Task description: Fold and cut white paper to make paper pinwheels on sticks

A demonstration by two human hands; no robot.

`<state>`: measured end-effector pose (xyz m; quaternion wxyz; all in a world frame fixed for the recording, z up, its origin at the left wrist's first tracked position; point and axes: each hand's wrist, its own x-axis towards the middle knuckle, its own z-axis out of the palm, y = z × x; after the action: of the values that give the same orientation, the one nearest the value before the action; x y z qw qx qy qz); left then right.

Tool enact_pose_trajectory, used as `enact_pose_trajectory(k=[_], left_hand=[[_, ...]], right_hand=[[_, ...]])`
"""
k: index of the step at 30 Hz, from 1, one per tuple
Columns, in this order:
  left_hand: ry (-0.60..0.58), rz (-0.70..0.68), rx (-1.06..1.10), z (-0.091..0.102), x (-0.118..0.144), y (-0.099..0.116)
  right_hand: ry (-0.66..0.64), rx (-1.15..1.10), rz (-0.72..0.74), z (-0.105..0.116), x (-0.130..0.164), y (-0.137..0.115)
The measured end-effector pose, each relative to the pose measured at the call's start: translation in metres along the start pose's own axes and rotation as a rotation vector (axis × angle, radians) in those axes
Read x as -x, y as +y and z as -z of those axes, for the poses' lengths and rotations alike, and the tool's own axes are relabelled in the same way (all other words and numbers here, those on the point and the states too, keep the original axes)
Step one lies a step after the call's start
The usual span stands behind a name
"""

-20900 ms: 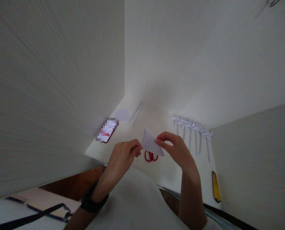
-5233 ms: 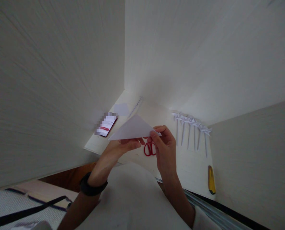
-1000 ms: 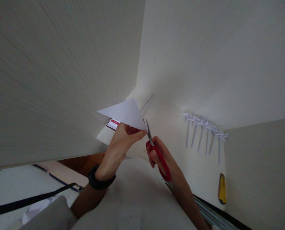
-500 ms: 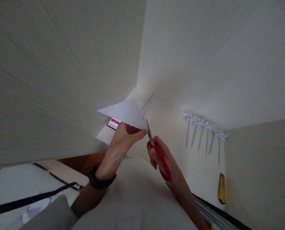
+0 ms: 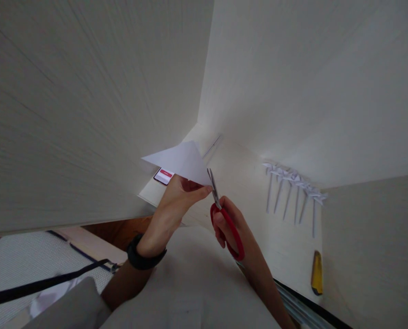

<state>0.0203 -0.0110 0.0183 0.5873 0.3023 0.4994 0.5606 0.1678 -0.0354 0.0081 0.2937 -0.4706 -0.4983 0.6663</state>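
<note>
A folded sheet of white paper [image 5: 181, 160], pointed at its left end, is pinched near its lower right corner by my left hand [image 5: 181, 196]. That hand is closed, thumb on top, some fingers hidden under the paper. My right hand [image 5: 231, 224] grips red-handled scissors [image 5: 236, 240] with its fingers in the loops. The blades point away from me at the paper's right corner, close to my left thumb, their tips slightly apart. Whether they touch the paper there I cannot tell.
Several white paper pinwheels [image 5: 293, 178] on thin sticks lie in a row at the right. A yellow cutter [image 5: 316, 273] is near the right wall. Left of my hands lies a phone [image 5: 162, 176] with its screen lit. A thin stick [image 5: 212, 146] rests behind the paper.
The scissor blades have drawn closer together at the paper's corner. Both hands keep nearly the same place, and the view has shifted slightly.
</note>
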Motion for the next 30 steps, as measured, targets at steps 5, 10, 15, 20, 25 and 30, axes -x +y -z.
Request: enact_pose_trajectory(k=[5,10,15,20,25,30], left_hand=[[-0.019,-0.024,0.049,0.000,0.001,0.000],[0.038,-0.028,0.042,0.000,0.001,0.001],[0.031,0.018,0.073,-0.001,0.002,0.002],[0.029,0.012,0.088,-0.003,0.005,0.005],[-0.037,0.015,0.092,-0.001,0.006,0.005],[-0.067,-0.002,0.089,-0.003,0.005,0.003]], right_hand=[[-0.009,-0.039,0.012,-0.002,0.000,0.001],[0.064,-0.023,0.043,-0.002,-0.001,0.005],[0.164,-0.077,0.177,0.003,-0.001,0.010],[0.276,-0.150,0.327,0.007,-0.003,0.014],[0.299,-0.149,0.244,0.006,-0.007,0.012],[0.315,-0.174,0.242,0.003,-0.012,0.000]])
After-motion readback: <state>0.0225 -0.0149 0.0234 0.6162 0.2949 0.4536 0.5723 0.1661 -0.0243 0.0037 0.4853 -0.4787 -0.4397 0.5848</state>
